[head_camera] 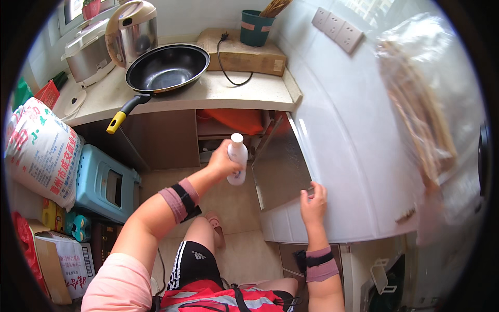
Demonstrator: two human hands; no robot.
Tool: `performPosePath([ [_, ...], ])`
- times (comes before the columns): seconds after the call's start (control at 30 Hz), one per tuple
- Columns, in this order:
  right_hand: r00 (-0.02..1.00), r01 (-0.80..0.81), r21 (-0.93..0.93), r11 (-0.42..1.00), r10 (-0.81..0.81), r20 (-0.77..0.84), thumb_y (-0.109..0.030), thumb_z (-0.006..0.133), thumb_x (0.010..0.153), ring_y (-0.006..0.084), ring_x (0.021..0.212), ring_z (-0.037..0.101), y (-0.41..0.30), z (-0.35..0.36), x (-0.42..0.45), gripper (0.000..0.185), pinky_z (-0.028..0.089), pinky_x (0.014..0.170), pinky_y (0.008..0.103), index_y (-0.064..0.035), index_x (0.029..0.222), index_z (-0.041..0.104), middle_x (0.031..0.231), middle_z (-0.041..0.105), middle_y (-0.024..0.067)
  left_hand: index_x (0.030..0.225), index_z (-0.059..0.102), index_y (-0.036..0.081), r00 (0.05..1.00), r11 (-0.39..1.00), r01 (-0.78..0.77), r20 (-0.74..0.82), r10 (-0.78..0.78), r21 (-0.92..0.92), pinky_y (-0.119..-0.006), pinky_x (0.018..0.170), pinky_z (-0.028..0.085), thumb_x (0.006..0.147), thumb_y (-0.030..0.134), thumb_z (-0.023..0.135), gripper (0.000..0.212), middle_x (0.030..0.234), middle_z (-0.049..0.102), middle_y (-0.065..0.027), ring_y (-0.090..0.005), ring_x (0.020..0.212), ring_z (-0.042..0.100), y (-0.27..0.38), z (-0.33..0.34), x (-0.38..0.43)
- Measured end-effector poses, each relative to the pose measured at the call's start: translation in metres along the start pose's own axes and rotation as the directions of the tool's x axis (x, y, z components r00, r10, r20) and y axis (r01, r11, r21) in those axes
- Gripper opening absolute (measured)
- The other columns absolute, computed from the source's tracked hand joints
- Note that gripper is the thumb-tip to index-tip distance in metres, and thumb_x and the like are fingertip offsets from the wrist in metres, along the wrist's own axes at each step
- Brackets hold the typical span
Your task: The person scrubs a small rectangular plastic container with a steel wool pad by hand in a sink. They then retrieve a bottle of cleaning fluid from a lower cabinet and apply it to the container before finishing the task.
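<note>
A white plastic bottle with a white cap [238,160] is in my left hand [224,160], held upright in front of the cabinet under the counter. My right hand [314,201] is at the outer edge of the opened cabinet door [282,163], its fingers slightly curled; whether they touch the door is unclear. Inside the cabinet lies an orange-red item [237,120] on a shelf. Above, a black wok [167,70] with a black and yellow handle rests on the countertop [234,99], the handle sticking out over the front edge.
An electric cooker [87,54], a soymilk-maker-like jug [136,31] and a cardboard box [241,54] bearing a green pot [255,29] line the counter's back. At left are a printed sack [46,152] and a blue plastic stool [105,183]. A plastic bag [425,101] hangs at right.
</note>
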State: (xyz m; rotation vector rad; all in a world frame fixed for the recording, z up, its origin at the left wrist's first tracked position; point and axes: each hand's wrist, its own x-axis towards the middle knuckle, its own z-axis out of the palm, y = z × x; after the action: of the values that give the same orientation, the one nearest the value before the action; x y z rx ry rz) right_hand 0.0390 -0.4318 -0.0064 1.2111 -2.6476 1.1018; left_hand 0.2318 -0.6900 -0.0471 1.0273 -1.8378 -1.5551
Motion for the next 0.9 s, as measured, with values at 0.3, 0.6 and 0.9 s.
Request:
performPosePath([
  [0.3, 0.995, 0.08, -0.362, 0.929, -0.096, -0.027, -0.003, 0.058, 0.091, 0.0374, 0.103, 0.062, 0.034, 0.026, 0.036, 0.026, 0.052, 0.088, 0.0436, 0.0029, 0.115, 0.064, 0.115, 0.062, 0.0183, 0.132, 0.047, 0.011, 0.868, 0.956, 0.147, -0.496, -0.002, 0.254, -0.047, 0.096, 0.052, 0.059, 0.014, 0.09, 0.085, 0.12, 0.067, -0.0203, -0.0391, 0.115, 0.064, -0.084, -0.044, 0.149],
  [0.6, 0.998, 0.041, -0.286, 0.957, -0.055, -0.042, 0.0, 0.058, 0.09, 0.0331, 0.092, 0.065, 0.031, 0.026, 0.045, 0.019, 0.054, 0.08, 0.0388, 0.0019, 0.105, 0.069, 0.104, 0.066, 0.0156, 0.134, 0.045, 0.002, 0.842, 0.886, -0.005, -0.476, 0.253, 0.463, -0.044, 0.093, 0.054, 0.063, 0.023, 0.087, 0.085, 0.118, 0.065, -0.0254, -0.0413, 0.109, 0.064, -0.155, -0.056, 0.241],
  [0.9, 0.998, 0.048, -0.214, 0.976, -0.056, -0.034, 0.004, 0.059, 0.089, 0.0306, 0.09, 0.067, 0.031, 0.026, 0.046, 0.023, 0.055, 0.076, 0.0376, 0.0034, 0.108, 0.071, 0.104, 0.067, 0.0169, 0.143, 0.037, -0.001, 0.892, 0.889, -0.05, -0.381, 0.245, 0.455, -0.042, 0.094, 0.053, 0.069, 0.021, 0.082, 0.09, 0.127, 0.061, -0.0261, -0.0404, 0.111, 0.063, -0.181, -0.061, 0.268],
])
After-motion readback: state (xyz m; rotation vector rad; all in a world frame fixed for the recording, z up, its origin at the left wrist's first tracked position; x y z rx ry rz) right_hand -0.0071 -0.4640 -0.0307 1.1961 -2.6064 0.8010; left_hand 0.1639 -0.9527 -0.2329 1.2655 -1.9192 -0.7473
